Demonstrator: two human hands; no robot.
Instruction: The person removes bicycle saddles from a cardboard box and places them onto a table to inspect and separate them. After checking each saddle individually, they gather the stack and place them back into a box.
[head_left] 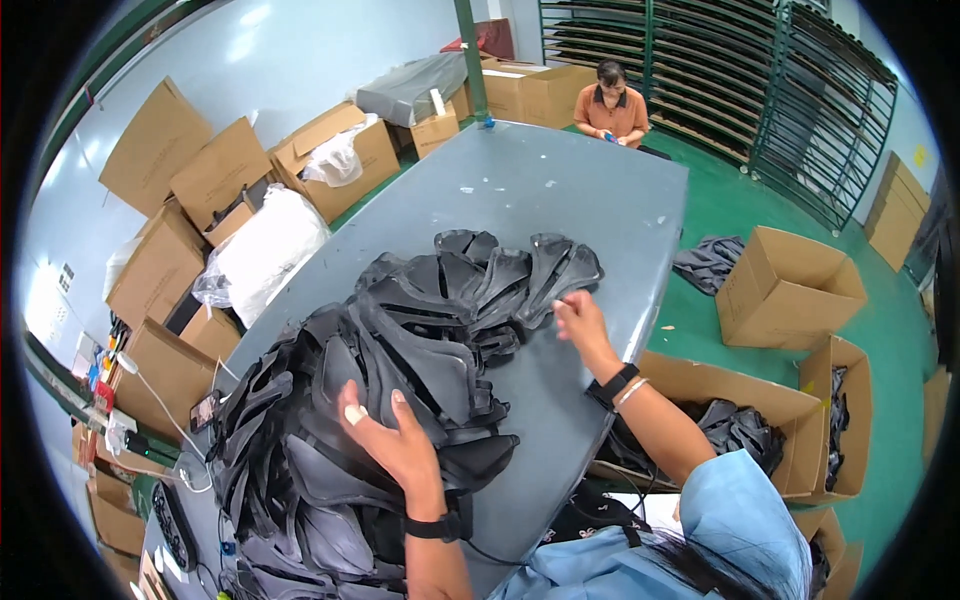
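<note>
Dark moulded pieces, black and grey with curved, flared shapes (430,350), lie heaped on the grey table. My left hand (398,440), a pale wrap on one finger, rests over the heap with thumb and fingers apart. It touches the pieces without gripping one. Beyond it, my right hand (582,325) has its fingers curled together beside the lower end of a flared black piece (560,270) at the heap's far right. Whether something is pinched in those fingertips is hidden. Both wrists wear black bands.
The grey table (600,190) stretches away. Open cartons (790,290) stand on the green floor at right, some holding dark pieces. More cartons (180,270) and a white plastic bag (270,245) line the left. A co-worker (612,105) sits beyond the far edge, before green racks (700,70).
</note>
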